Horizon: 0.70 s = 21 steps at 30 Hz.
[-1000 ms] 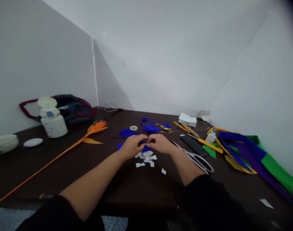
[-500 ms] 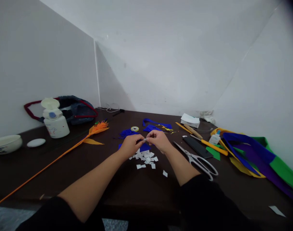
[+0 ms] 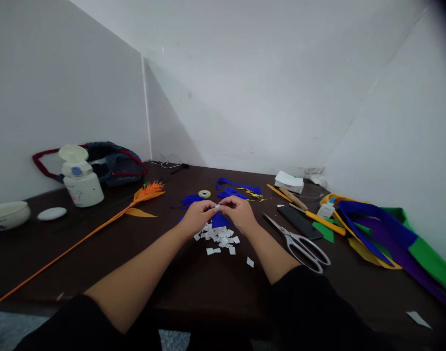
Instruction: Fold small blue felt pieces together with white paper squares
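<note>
My left hand (image 3: 196,217) and my right hand (image 3: 238,214) meet fingertip to fingertip above the dark table (image 3: 98,263). Together they pinch a tiny white paper piece (image 3: 217,207), the fingers of both curled shut. Just below them lies a heap of small white paper squares (image 3: 218,239) on the table, and a blue paper sheet (image 3: 220,220) shows between the hands. One white square (image 3: 250,262) lies apart, nearer to me.
Large scissors (image 3: 299,242) lie right of my right hand, beside a black strip (image 3: 299,222), a yellow-handled tool (image 3: 323,222) and a glue bottle (image 3: 326,210). Coloured paper sheets (image 3: 387,239) fill the right. An orange paper flower stem (image 3: 76,243), white bottle (image 3: 80,178), bowl (image 3: 7,215) and bag (image 3: 109,163) sit left.
Both hands stay pinched together over the white pile; they have shifted slightly left and up in view. The camera moved a little.
</note>
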Tool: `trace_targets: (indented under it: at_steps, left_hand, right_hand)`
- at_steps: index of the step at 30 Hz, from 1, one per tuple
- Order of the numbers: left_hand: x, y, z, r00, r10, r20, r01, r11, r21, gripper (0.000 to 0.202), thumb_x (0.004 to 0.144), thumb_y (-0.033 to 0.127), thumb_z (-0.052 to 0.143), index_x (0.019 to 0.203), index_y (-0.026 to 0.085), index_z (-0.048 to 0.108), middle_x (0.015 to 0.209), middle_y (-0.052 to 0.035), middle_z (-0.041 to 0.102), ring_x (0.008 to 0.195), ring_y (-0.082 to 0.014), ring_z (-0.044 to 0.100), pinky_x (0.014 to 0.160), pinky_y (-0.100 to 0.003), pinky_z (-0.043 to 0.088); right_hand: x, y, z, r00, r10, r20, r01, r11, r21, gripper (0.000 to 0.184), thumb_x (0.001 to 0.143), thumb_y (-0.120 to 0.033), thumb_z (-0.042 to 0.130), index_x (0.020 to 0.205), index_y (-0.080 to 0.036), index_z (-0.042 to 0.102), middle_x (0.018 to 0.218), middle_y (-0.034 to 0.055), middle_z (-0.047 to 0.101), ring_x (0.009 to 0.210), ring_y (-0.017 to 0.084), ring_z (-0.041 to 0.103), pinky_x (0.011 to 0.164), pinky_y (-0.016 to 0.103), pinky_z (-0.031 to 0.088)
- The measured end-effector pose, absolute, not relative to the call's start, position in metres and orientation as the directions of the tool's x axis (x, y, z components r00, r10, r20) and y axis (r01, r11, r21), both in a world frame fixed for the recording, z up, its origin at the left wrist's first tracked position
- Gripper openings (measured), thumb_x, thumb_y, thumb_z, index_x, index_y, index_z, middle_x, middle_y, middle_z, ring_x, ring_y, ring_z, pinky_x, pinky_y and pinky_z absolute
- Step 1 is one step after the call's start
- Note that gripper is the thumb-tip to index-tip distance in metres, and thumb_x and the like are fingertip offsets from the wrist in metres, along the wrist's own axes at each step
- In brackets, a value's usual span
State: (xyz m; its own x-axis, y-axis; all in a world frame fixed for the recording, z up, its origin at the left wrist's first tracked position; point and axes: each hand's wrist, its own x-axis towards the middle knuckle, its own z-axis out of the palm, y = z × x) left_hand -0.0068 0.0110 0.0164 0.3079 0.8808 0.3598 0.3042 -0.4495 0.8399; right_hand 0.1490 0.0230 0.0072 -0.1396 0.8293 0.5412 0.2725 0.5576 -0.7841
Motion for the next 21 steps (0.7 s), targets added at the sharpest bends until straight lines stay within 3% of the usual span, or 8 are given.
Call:
trace_targets:
  at_steps: [5,13,21]
  left_hand:
    - [-0.007,0.012,0.017,0.344,0.889,0.302,0.168,-0.375,0.912,0.024,0.072,0.035,0.05,0.076,0.014,0.059,0.055,0.0034,0.048,0.047,-0.0063,0.041,0.045,-0.019,0.034]
    - [-0.008,0.015,0.014,0.282,0.923,0.261,0.022,-0.279,0.96,0.026,0.066,0.039,0.057,0.066,0.014,0.054,0.051,0.0048,0.045,0.044,-0.0056,0.039,0.044,-0.019,0.032]
    - [-0.012,0.021,0.01,0.329,0.906,0.266,0.007,-0.284,0.959,0.024,0.066,0.037,0.058,0.066,0.014,0.053,0.053,0.0042,0.047,0.046,-0.0059,0.042,0.046,-0.019,0.031]
  right_hand:
    - [0.149,0.022,0.008,-0.116,0.825,0.554,0.308,0.56,-0.769,0.016,0.066,-0.032,0.058,0.071,-0.017,0.058,0.064,-0.0007,0.057,0.057,0.012,0.051,0.056,0.024,0.042]
    - [0.146,0.011,0.016,-0.21,0.639,0.74,0.371,0.752,-0.544,0.012,0.072,-0.019,0.053,0.076,-0.021,0.065,0.077,0.0022,0.062,0.076,0.014,0.056,0.075,0.027,0.042]
    - [0.147,0.013,0.014,-0.218,0.665,0.714,0.377,0.732,-0.567,0.012,0.07,-0.021,0.058,0.08,-0.021,0.065,0.074,0.0019,0.061,0.069,0.013,0.055,0.067,0.027,0.044]
